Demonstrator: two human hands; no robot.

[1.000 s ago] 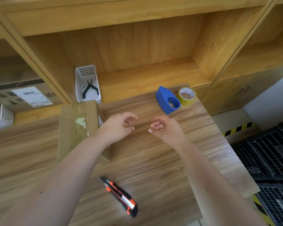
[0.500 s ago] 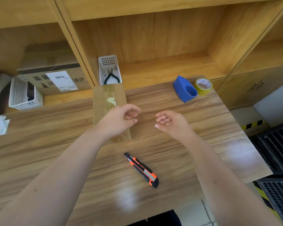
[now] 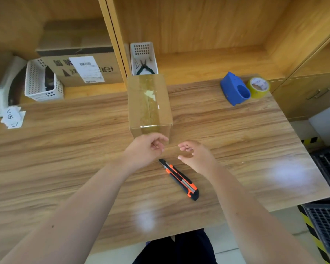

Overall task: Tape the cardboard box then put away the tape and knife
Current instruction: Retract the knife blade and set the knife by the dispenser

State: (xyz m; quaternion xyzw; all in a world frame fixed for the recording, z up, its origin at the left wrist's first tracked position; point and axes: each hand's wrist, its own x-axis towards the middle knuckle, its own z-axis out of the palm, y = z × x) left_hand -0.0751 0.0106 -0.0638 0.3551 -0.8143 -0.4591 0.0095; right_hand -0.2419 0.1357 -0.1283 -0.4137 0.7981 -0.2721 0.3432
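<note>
just before the cardboard box (image 3: pixel 149 103), left hand (image 3: pixel 146 148), right hand (image 3: pixel 197 156); fingers loosely curled, empty

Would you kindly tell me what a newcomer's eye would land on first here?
A taped cardboard box stands mid-table, just beyond the left hand and right hand, both empty. An orange-and-black knife lies on the wooden table between the forearms. A blue tape dispenser and a yellow tape roll sit side by side at the far right.
</note>
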